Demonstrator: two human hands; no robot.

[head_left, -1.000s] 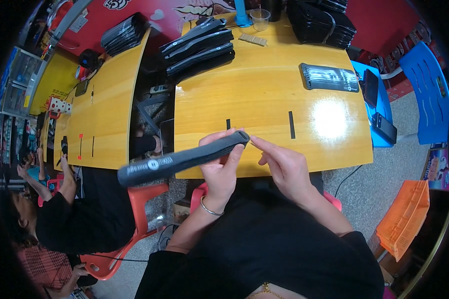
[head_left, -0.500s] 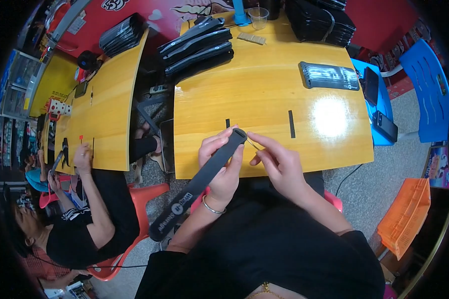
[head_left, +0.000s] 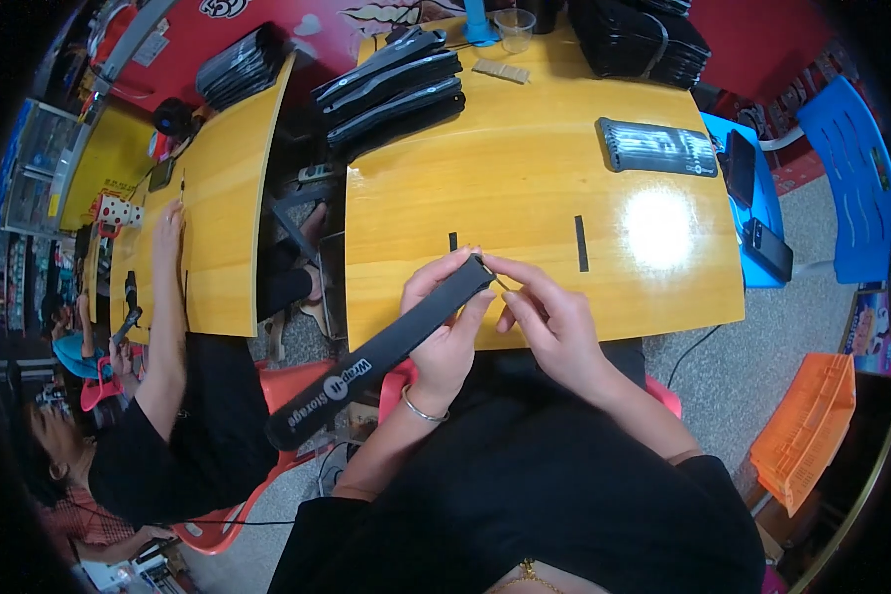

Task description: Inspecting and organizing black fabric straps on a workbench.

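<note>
A long black strap (head_left: 371,356) with white print slants from the table's front edge down to the lower left. My left hand (head_left: 444,348) is closed round its upper end, with the thumb on one side and fingers behind. My right hand (head_left: 562,335) pinches a thin, slender stick-like piece (head_left: 502,283), whose kind I cannot make out. Its tip is at the strap's top end, where the right index finger also reaches. What goes on inside that end is hidden by the fingers.
Two short black strips (head_left: 581,244) lie on the yellow table (head_left: 525,188). Farther back are a stack of black straps (head_left: 391,94), a clear cup (head_left: 515,32) and a bundled black pile (head_left: 636,45). A grey package (head_left: 658,148) lies right. A co-worker (head_left: 148,426) sits left.
The strap's lower end has swung left and slightly up, and the strap has turned a little. Both my hands stay close together. The co-worker's arm has reached farther across the left table.
</note>
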